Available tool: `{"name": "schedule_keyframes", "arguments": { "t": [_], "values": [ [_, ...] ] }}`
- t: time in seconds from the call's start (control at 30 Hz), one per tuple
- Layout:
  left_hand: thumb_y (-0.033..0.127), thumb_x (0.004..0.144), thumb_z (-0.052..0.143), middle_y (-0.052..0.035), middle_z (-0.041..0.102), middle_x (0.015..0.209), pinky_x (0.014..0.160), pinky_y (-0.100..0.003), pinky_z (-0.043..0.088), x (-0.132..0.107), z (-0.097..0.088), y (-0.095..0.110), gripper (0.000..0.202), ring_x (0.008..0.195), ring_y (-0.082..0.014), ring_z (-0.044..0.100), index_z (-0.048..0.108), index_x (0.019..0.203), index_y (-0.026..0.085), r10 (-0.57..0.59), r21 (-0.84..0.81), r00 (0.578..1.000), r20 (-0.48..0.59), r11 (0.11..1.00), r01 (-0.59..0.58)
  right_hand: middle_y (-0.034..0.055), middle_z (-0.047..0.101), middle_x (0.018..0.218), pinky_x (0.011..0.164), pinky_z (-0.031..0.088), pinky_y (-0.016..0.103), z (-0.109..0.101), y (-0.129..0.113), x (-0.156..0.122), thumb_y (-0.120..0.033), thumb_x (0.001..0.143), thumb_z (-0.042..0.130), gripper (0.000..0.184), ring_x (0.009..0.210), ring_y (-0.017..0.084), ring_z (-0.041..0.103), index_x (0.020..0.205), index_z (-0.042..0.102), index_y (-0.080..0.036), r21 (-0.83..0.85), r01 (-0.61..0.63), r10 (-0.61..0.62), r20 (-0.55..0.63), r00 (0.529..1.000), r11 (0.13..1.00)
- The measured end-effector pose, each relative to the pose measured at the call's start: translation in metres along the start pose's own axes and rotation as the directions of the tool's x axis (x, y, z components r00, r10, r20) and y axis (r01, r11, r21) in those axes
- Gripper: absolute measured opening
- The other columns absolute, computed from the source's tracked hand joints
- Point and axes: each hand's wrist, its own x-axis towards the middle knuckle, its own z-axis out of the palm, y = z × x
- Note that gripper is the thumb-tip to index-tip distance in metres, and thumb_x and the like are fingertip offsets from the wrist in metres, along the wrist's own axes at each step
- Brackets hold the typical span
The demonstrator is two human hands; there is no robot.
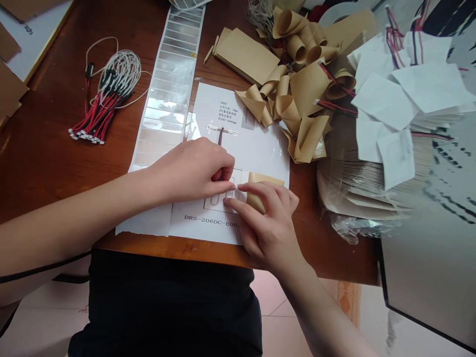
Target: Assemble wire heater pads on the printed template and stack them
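Observation:
My left hand [193,171] rests on a white printed sheet [238,119], its fingers curled over a thin red-and-black wire [220,136] that runs down under the palm. Its fingertips meet a small flat piece with a looped trace [223,198], printed "DRS-206DC" nearby, though what they grip is partly hidden. My right hand [264,220] sits just beside it, fingers over a strip of tan paper [258,196], with the thumb reaching toward the looped piece.
A strip of silvery labels [167,84] lies left of the sheet, beyond a bundle of red-and-black wires with white connectors [107,94]. Curled kraft paper [297,84] heaps behind, with white paper squares [401,99] and a stack of sheets [357,188] at right. The wooden table edge [186,253] runs in front.

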Motion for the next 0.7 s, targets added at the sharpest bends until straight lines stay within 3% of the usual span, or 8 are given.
{"name": "schedule_keyframes", "arguments": {
  "t": [0.17, 0.4, 0.7],
  "values": [
    [0.026, 0.090, 0.064, 0.0002, 0.070, 0.075, 0.062, -0.027, 0.035, -0.0004, -0.0023, -0.0008, 0.012, 0.068, -0.0134, 0.059, 0.071, 0.083, 0.019, -0.024, -0.048, 1.000, -0.005, 0.999, 0.024, 0.0106, 0.067, 0.123, 0.093, 0.037, 0.048, 0.0004, -0.0011, 0.0009, -0.011, 0.096, 0.056, 0.026, 0.113, 0.029, 0.057, 0.114, 0.068, -0.025, 0.004, -0.023, 0.023, -0.003, 1.000, 1.000],
    [0.021, 0.085, 0.062, -0.0011, 0.070, 0.082, 0.065, -0.026, 0.039, -0.0029, -0.0044, -0.0048, 0.018, 0.073, -0.0148, 0.062, 0.070, 0.100, 0.019, 0.050, -0.091, 0.998, 0.032, 0.995, -0.047, 0.0101, 0.066, 0.125, 0.094, 0.039, 0.049, -0.0015, -0.0006, 0.0003, -0.009, 0.096, 0.055, 0.029, 0.114, 0.029, 0.058, 0.115, 0.069, -0.027, 0.031, -0.044, 0.044, 0.010, 0.999, 0.999],
    [0.021, 0.088, 0.064, -0.0029, 0.067, 0.089, 0.073, -0.027, 0.042, -0.0027, -0.0045, -0.0065, 0.013, 0.079, -0.0152, 0.062, 0.076, 0.094, 0.021, 0.158, -0.078, 0.985, 0.072, 0.985, -0.152, 0.0078, 0.066, 0.120, 0.091, 0.042, 0.047, -0.0045, 0.0025, -0.0009, -0.004, 0.091, 0.056, 0.028, 0.110, 0.028, 0.060, 0.100, 0.072, -0.025, 0.098, -0.038, 0.043, -0.050, 0.998, 0.994]
  ]
}}
